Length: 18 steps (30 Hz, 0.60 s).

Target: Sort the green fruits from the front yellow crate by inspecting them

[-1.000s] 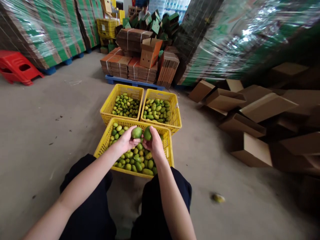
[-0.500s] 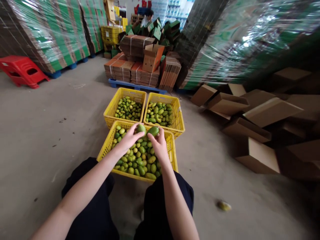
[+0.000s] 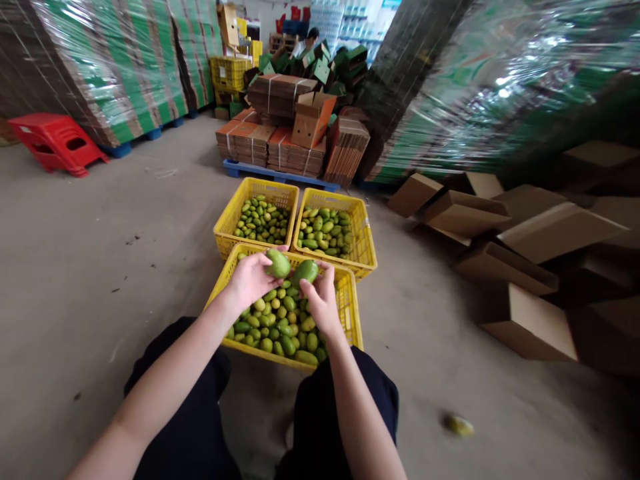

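Observation:
My left hand (image 3: 254,279) is closed around a light green mango (image 3: 278,264), and much of the fruit shows past the fingertips. Close beside it, my right hand (image 3: 323,300) grips a darker green mango (image 3: 305,273) between thumb and fingers. Both hands are above the near yellow crate (image 3: 351,303), which holds many green and yellowish mangoes (image 3: 287,343). Behind it stand two more yellow crates, the back left one (image 3: 226,217) and the back right one (image 3: 365,237), each with mangoes inside.
A blue pallet (image 3: 280,175) bears bundled flat cartons (image 3: 295,157). Open cardboard boxes (image 3: 535,320) are heaped at right. One mango (image 3: 459,425) lies on the floor. A red stool (image 3: 57,137) stands left, near wrapped stacks (image 3: 115,73). A person (image 3: 307,41) is in the background.
The mango in my left hand has turned, and more of its side shows. The right mango has tilted and come slightly lower. The whole view has shifted a little.

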Each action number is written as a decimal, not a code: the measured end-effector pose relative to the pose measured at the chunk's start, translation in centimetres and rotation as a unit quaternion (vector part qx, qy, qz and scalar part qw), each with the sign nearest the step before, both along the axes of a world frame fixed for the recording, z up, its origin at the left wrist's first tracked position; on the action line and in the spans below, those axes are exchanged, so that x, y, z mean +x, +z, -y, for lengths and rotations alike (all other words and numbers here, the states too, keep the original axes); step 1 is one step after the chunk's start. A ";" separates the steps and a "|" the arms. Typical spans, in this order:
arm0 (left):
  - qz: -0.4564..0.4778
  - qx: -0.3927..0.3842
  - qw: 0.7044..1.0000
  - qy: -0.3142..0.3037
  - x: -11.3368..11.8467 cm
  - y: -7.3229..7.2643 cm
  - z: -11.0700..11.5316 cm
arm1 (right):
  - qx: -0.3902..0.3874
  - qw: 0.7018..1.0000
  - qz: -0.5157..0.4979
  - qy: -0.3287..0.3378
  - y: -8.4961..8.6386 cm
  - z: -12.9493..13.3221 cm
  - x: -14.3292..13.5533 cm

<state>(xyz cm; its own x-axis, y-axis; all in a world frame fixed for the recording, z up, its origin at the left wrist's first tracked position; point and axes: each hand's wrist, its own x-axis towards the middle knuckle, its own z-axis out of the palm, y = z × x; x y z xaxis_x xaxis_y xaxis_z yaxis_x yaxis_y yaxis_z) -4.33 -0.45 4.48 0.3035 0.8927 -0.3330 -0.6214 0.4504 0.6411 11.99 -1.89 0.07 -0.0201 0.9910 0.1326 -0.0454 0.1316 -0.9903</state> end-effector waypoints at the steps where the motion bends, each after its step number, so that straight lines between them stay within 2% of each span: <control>1: 0.029 -0.014 0.999 0.004 -0.1 0.0 -0.1 | -0.023 0.998 -0.053 0.005 0.0 -0.1 -0.1; 4: 0.053 -0.025 0.998 0.028 -0.1 0.1 -0.3 | -0.083 0.979 -0.172 0.067 0.2 -0.6 -0.2; 6: 0.049 -0.025 0.998 0.032 0.1 0.2 -0.4 | -0.111 0.965 -0.203 0.124 0.5 -0.7 0.0; 8: 0.045 -0.030 0.998 0.021 0.2 0.3 -0.4 | -0.129 0.957 -0.219 0.143 0.8 -0.7 0.1; 10: 0.040 -0.045 0.998 0.017 0.4 0.2 -0.4 | -0.139 0.950 -0.253 0.121 0.8 -0.5 0.0; 14: 0.025 -0.109 0.993 0.048 0.8 -0.2 -0.4 | -0.150 0.929 -0.330 0.070 0.4 -0.5 -0.2; 18: 0.014 -0.180 0.980 0.080 1.0 -0.9 -0.6 | -0.166 0.920 -0.353 0.034 0.2 -1.0 -0.3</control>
<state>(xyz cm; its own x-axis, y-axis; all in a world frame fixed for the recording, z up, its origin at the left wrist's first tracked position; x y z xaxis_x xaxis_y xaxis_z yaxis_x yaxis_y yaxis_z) -3.31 0.14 3.56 0.1832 0.7563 -0.6281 -0.7178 0.5394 0.4401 11.68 -0.84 0.29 -0.1081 0.9788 -0.1741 -0.6892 -0.2000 -0.6965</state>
